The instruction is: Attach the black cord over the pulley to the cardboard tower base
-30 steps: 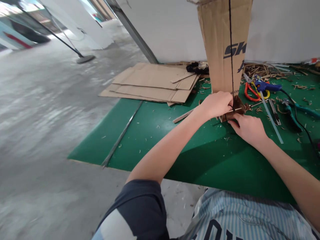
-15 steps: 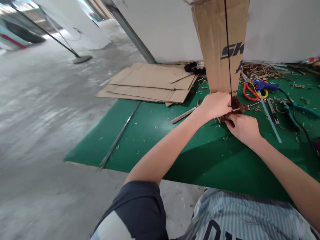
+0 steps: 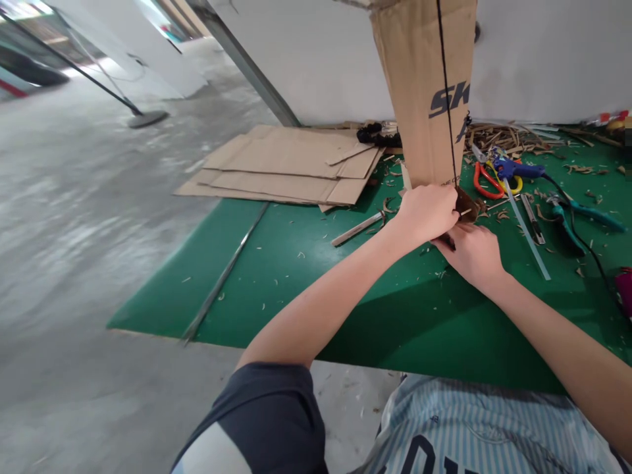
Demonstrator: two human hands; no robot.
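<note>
A tall tan cardboard strip [image 3: 419, 85] with dark printed letters rises from the green mat, and a thin black cord [image 3: 445, 85] runs down it. At its base sits a dark brown cardboard piece [image 3: 467, 205], partly hidden by my fingers. My left hand [image 3: 427, 214] grips the strip's lower end against that piece. My right hand [image 3: 471, 257] pinches the brown piece from below. A wooden stick [image 3: 358, 228] lies on the mat left of my left hand.
Right of my hands lie orange scissors [image 3: 486, 181], a blue glue gun [image 3: 518, 170], a craft knife [image 3: 532, 217] and teal pliers [image 3: 567, 220] among cardboard scraps. Flat cardboard sheets [image 3: 281, 168] overlap the green mat's [image 3: 296, 289] back edge. A metal rod [image 3: 224, 273] lies on it.
The whole scene slides left in view. My right hand's fingers now cover more of the brown piece, while my left hand keeps its grip.
</note>
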